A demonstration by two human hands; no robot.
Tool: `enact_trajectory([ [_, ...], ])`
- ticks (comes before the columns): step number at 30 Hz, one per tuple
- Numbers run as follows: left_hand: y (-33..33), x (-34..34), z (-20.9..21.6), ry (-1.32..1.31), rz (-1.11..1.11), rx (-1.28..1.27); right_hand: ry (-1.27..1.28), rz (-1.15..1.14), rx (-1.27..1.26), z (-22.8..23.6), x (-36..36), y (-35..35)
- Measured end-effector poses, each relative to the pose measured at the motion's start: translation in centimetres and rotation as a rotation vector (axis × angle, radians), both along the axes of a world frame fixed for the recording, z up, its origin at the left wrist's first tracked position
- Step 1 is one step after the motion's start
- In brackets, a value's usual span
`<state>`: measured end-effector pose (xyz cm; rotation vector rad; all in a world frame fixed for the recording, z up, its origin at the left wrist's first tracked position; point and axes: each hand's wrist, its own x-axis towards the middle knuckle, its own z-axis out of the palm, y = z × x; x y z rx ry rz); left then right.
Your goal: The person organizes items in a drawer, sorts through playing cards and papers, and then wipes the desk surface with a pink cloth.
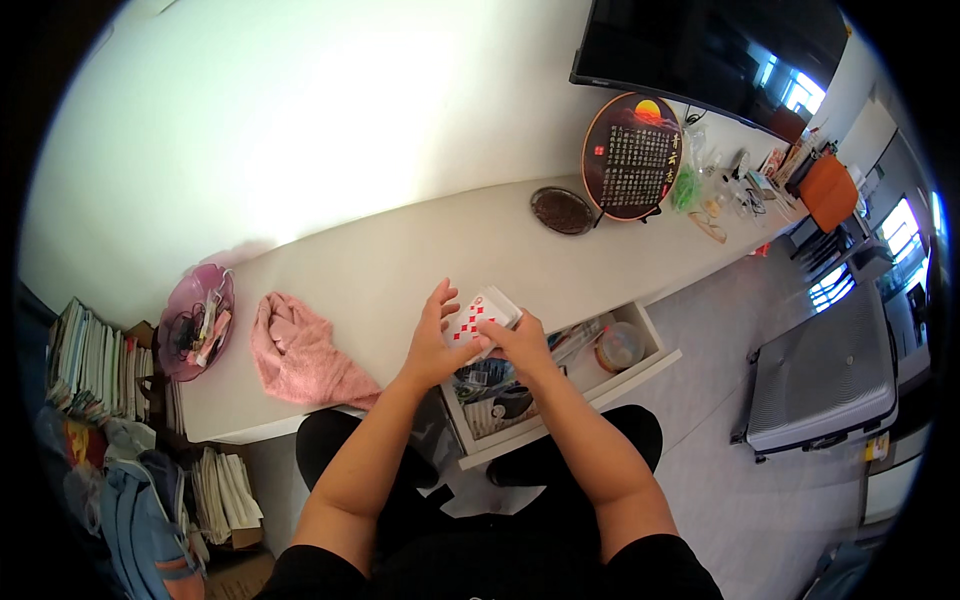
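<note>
White cards (468, 325) gripped in our right hand (522, 346), thumb across face, likely steadying them; our left hand (428, 346) fingers spread.

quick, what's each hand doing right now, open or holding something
Left hand: open, fingers spread, thumb at the playing cards.
Right hand: closed, holding the playing cards, thumb on top.

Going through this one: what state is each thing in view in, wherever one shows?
Cards: stacked, top card face up
Right hand: gripping the cards, thumb on top
Left hand: fingers spread, at the cards
Drawer: pulled open, filled with items
Towel: crumpled
Bowl: holding small items
Television: screen dark
Suitcase: closed
</note>
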<state>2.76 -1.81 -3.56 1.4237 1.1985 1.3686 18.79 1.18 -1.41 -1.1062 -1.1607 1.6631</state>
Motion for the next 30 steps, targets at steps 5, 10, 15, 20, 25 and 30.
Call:
enact_trajectory([
  [5,-2.0,1.4,3.1,-0.689,-0.071,-0.534,0.090,0.069,-0.152,0.7,2.0,-0.8],
  [10,-3.3,2.6,0.9,-0.776,-0.158,-0.609,0.072,0.152,-0.114,-0.6,3.6,-1.6],
  [15,-4.0,5.5,0.6,-0.362,-0.007,-0.407,0.035,0.082,-0.219,-1.3,6.9,-1.3],
  [20,-3.0,7.3,1.8,0.473,0.073,0.212,0.164,0.230,-0.614,1.4,11.7,0.0],
  [25,-0.7,9.2,1.9,0.765,-0.071,0.658,0.095,0.309,-0.546,1.4,13.9,1.8],
  [30,0.7,11.4,0.8,0.827,-0.109,0.741,-0.086,0.307,-0.488,1.4,16.4,3.0],
])
